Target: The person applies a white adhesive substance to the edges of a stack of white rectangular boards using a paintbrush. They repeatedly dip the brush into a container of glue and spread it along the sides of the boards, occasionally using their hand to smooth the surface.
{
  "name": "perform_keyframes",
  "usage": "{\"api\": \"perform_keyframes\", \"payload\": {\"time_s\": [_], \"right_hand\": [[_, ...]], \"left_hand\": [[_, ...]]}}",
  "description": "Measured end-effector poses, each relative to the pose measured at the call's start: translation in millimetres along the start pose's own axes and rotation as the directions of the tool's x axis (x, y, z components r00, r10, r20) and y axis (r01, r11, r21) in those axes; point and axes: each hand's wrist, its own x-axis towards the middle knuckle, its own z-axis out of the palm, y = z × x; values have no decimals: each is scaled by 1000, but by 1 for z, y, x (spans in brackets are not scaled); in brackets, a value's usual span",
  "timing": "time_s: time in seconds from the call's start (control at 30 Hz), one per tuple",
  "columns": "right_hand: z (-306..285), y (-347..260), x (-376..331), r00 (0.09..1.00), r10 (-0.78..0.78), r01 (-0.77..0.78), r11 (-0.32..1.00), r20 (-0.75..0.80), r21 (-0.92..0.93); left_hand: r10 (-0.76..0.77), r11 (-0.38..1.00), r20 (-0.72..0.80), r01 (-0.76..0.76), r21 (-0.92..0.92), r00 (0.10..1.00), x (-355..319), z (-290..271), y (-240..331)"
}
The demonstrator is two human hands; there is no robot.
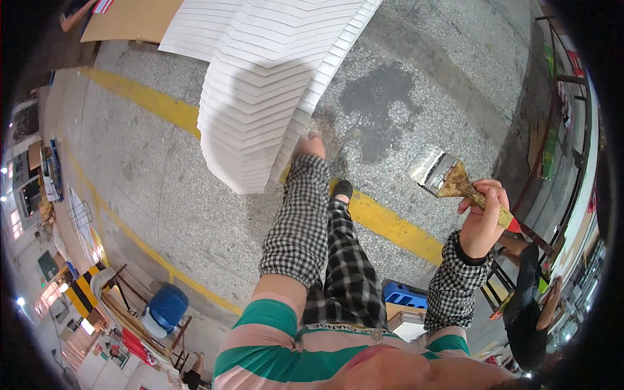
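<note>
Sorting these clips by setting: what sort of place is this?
Probably a workshop or factory floor: speckled concrete floor with painted yellow lines, a tall fanned stack of white sheets, and a worn paintbrush in the right hand.

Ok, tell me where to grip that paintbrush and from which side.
Grip the paintbrush by its narrow yellowed handle, as the right hand does, coming from the handle end at lower right. The wide bristles point up and left, so the slim handle is the one graspable part.
</note>
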Motion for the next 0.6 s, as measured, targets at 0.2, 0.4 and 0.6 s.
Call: {"api": "perform_keyframes", "payload": {"time_s": [0.2, 0.4, 0.6], "right_hand": [[33, -9, -2, 998, 6, -8, 999, 57, 46], [69, -20, -5, 993, -36, 34, 999, 116, 19], [110, -39, -9, 986, -137, 126, 985, 97, 116]], "left_hand": [[200, 928, -111, -152, 340, 974, 18, -39, -126], [629, 684, -455, -727, -64, 631, -55, -114, -186], [868, 397, -479, -766, 506, 134, -112, -225, -224]]}}
